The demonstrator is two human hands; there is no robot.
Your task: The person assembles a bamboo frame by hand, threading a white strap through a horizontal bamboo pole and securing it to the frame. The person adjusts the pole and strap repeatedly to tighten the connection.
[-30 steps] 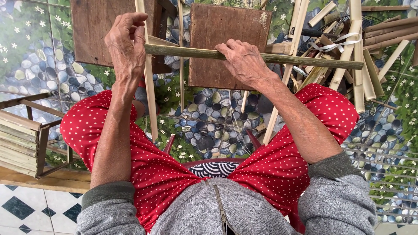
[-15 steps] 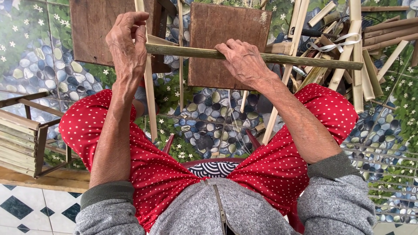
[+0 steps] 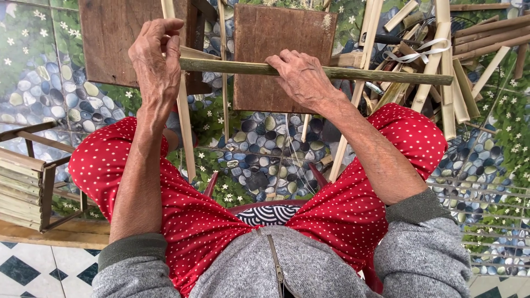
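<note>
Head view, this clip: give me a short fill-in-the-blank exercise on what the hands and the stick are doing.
1. Both hands grip one long green ____ stick that lies crosswise.
2. The left hand closes on the stick's ____ end.
3. The right hand holds the stick in front of a brown wooden ____.
4. The person's trousers are ____ with white dots.

Missing words: bamboo; left; board; red
</note>
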